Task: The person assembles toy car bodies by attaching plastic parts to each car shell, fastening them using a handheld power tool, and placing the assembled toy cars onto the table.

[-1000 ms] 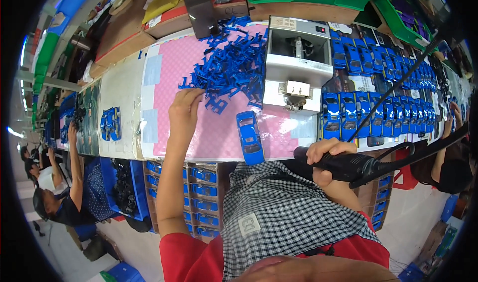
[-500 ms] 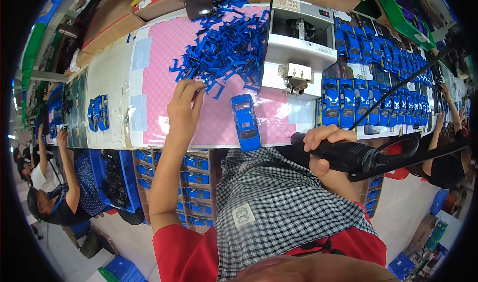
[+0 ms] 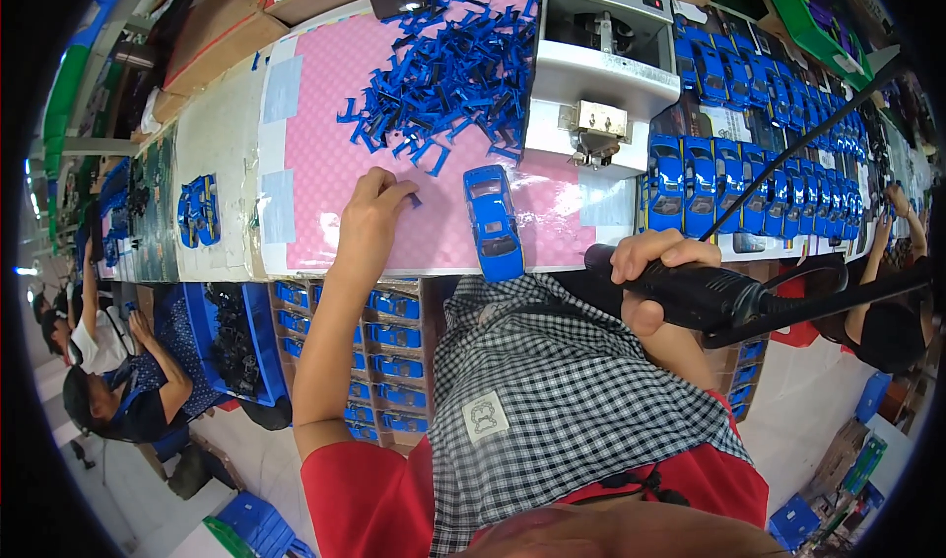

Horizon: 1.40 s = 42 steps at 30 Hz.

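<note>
Between thumb and fingers, my left hand [image 3: 371,208] pinches a small blue plastic part [image 3: 415,200] just above the pink mat [image 3: 325,154]. A blue toy car body [image 3: 493,221] lies on the mat to the right of this hand, near the table's front edge. Beyond the hand spreads a heap of small blue plastic parts [image 3: 443,80], shaped like little brackets. My right hand [image 3: 658,272] is wrapped round a black electric screwdriver [image 3: 702,297] with a coiled cord, held over the table's front edge. The screwdriver's front end points left, toward the car body.
A grey metal machine [image 3: 596,85] stands behind the car body. To its right are rows of blue toy car bodies [image 3: 729,178]. Boxed car bodies [image 3: 394,336] sit below the table edge. Co-workers [image 3: 128,385] are at left and right. A black cable crosses the right side.
My left hand has drawn back from the edge of the heap with a small blue part in its fingers. My right hand keeps its hold on the screwdriver. The view has shifted slightly.
</note>
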Motion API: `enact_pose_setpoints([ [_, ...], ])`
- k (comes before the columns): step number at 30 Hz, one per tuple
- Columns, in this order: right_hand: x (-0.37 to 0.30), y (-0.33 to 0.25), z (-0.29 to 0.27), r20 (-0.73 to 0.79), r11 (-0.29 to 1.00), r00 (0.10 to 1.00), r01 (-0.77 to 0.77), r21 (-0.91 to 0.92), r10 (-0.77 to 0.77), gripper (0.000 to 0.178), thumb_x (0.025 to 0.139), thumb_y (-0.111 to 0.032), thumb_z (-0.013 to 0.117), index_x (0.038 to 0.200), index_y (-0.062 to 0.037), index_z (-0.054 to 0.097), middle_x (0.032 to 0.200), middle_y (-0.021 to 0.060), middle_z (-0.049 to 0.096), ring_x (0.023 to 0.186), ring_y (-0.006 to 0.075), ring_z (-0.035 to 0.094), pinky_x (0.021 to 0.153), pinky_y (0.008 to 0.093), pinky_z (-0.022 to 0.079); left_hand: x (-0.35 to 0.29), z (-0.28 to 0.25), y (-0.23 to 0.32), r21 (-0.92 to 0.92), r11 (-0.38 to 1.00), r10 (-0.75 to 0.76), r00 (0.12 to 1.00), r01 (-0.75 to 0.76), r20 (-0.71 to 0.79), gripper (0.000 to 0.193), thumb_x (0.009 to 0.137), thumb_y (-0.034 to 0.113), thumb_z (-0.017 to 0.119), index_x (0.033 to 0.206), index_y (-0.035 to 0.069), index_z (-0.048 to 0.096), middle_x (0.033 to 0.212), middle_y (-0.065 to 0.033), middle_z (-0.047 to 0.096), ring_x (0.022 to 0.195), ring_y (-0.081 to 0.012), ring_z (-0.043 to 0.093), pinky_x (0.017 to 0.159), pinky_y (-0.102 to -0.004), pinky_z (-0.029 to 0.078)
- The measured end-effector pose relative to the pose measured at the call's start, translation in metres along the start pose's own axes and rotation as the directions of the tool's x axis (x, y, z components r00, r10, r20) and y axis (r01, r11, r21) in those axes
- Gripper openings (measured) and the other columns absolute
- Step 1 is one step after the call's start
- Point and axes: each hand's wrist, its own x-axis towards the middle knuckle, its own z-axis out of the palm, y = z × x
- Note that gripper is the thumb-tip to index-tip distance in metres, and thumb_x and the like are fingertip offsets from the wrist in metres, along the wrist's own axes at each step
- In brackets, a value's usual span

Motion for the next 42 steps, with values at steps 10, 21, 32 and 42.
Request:
enact_pose_setpoints([
  [10,-0.002,-0.005,-0.014,0.102,0.991,0.994,-0.037,0.128,0.024,0.055,0.075,-0.019,0.079,0.111,-0.012,0.038,0.091,0.0101,0.058,0.083,0.0209,0.06,0.078,0.0354,0.052,0.034,0.008,0.043,-0.467,0.853,-0.263,0.965,0.234,0.003,0.015,0.077,0.0,0.065,0.092,0.0,0.067,0.09,-0.0104,0.066,0.079,-0.0205,0.062,0.068,-0.0304,0.049],
  [21,-0.007,-0.004,-0.012,-0.073,0.996,0.996,-0.043,0.08,0.049,0.054,0.079,-0.039,0.071,0.103,-0.0108,0.032,0.081,0.008,0.051,0.066,0.0152,0.053,0.063,0.0303,0.05,0.055,0.022,0.058,-0.341,0.94,-0.001,0.997,0.027,0.075,0.012,0.082,0.001,0.059,0.091,0.0,0.067,0.087,-0.0135,0.062,0.076,-0.0272,0.06,0.067,-0.0334,0.046],
  [32,-0.015,0.013,-0.021,-0.018,0.965,0.995,0.101,0.241,-0.099,0.057,0.071,-0.021,0.082,0.11,-0.0079,0.043,0.089,0.0108,0.06,0.081,0.0214,0.062,0.068,0.0302,0.051,0.056,0.02,0.059,-0.353,0.931,-0.064,0.994,0.09,0.083,0.017,0.078,-0.001,0.063,0.093,0.002,0.07,0.088,-0.0107,0.063,0.075,-0.0221,0.06,0.066,-0.0301,0.047],
  [42,-0.014,0.006,-0.021,0.033,0.976,0.997,0.057,0.209,-0.065,0.058,0.071,-0.016,0.082,0.11,-0.009,0.04,0.089,0.0116,0.058,0.081,0.0215,0.06,0.069,0.0298,0.049,0.048,0.024,0.068,-0.128,0.992,-0.012,1.0,0.01,-0.015,0.016,0.076,0.001,0.065,0.091,0.002,0.07,0.085,-0.0092,0.057,0.075,-0.0242,0.058,0.067,-0.0346,0.048],
])
